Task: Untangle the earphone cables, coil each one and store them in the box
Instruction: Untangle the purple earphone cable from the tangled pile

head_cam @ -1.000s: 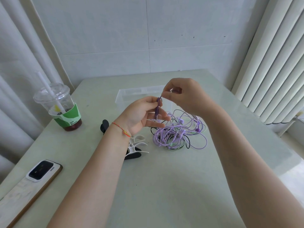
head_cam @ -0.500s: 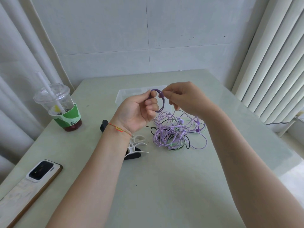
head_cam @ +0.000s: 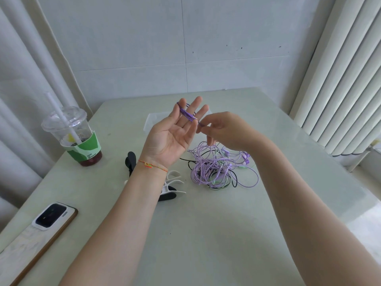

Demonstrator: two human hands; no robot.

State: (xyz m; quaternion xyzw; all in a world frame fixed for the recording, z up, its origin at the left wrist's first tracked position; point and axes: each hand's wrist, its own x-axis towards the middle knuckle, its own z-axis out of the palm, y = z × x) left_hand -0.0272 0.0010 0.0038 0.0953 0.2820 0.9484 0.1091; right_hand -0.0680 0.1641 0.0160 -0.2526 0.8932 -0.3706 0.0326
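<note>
Pinching the dark purple cable (head_cam: 186,112) between thumb and fingertips, the right hand (head_cam: 223,131) keeps a curled grip on it just beside the left hand's little finger. That left hand (head_cam: 175,134) is raised palm-up with its fingers straight and spread; the cable lies across them, running behind the index finger and over the middle fingers toward the right hand's pinch. Both hands hover above the pale worktop (head_cam: 206,234). Below them lies the tangle of earphone cables (head_cam: 218,169), mostly lilac strands mixed with black and pale green ones, its loops spreading to the right. A clear plastic box (head_cam: 151,121) stands farther back, largely hidden behind the left hand. Near the left wrist, which wears a thin orange bracelet (head_cam: 151,165), rest white and black cable clips (head_cam: 172,182). At the far left stands a lidded plastic cup (head_cam: 75,137) with a straw and green sleeve, and a phone (head_cam: 51,216) lies face-down at the near left edge.
</note>
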